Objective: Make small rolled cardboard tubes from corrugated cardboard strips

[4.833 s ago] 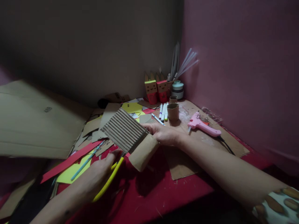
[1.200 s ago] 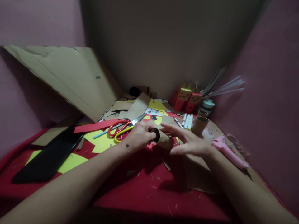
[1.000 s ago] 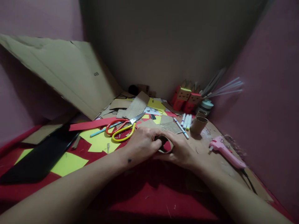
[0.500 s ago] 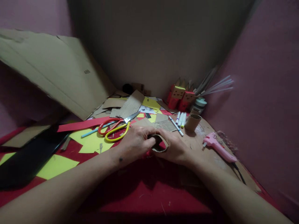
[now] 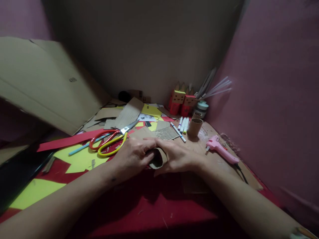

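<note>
Between both hands is a brown cardboard tube, its open end tilted toward me. My left hand grips its left side, with the thumb at the opening. My right hand curls around the right side, fingers meeting the left hand's over the top. The tube's far end is hidden behind the hands. Just beyond the left hand lie scissors with one red and one yellow handle. Past the hands is a piece of corrugated cardboard.
A pink glue gun lies at the right, near a second cardboard tube and several markers. Red decorated holders stand at the back beside a jar. A large cardboard sheet leans at the left; yellow paper lies below.
The view has shifted, so the whole scene sits further left. The tube has turned slightly in the hands, and the right thumb now shows below it.
</note>
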Demonstrator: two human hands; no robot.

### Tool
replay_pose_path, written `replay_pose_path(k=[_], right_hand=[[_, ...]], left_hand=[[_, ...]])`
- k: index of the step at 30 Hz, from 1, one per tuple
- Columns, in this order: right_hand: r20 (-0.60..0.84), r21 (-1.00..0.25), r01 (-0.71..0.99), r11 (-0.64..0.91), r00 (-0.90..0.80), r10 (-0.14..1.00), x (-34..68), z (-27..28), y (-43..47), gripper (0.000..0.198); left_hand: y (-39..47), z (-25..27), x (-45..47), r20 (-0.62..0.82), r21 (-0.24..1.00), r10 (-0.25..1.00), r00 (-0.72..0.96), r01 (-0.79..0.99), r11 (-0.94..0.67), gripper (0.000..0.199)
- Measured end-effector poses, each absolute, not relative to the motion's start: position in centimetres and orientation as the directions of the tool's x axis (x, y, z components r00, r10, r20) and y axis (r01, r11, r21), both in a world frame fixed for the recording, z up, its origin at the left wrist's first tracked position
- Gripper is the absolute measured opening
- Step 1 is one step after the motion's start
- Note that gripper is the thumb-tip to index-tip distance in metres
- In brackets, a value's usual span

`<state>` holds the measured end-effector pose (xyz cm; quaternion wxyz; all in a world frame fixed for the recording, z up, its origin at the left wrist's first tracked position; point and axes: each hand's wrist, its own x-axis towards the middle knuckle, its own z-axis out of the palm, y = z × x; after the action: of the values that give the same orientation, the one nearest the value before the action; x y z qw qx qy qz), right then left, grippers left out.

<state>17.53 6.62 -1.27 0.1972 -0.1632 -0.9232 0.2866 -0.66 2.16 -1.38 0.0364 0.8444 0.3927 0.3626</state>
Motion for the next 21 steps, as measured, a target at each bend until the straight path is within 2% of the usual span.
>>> replay_pose_path(k=[4, 11, 15, 18, 21], right_hand=[[0.301, -0.522, 0.268, 0.809, -0.83, 0.469, 17.3, -1.1, 5.9, 0.049], [0.247, -0.469, 0.392, 0.792, -0.802, 0.544, 16.8, -1.4, 5.9, 0.052], [0.19, -0.438, 0.468, 0.768, -0.786, 0.588, 16.6, -1.6, 6.3, 0.047], [0.207, -0.412, 0.486, 0.771, -0.774, 0.599, 16.6, -2.0, 6.4, 0.043], [0.285, -0.431, 0.416, 0.801, -0.779, 0.558, 16.5, -2.5, 6.4, 0.045]], left_hand=[[2.1, -1.4, -0.6, 0.615, 0.325, 0.667, 0.42, 0.635, -0.7, 0.021], [2.4, -1.6, -0.9, 0.647, 0.251, 0.612, 0.455, 0.631, -0.734, 0.026], [2.7, -1.9, -0.9, 0.641, 0.213, 0.593, 0.487, 0.63, -0.747, 0.025], [2.9, -2.1, -1.0, 0.601, 0.221, 0.636, 0.483, 0.665, -0.714, 0.026], [3.1, -2.3, -1.1, 0.572, 0.242, 0.687, 0.448, 0.708, -0.663, 0.027]])
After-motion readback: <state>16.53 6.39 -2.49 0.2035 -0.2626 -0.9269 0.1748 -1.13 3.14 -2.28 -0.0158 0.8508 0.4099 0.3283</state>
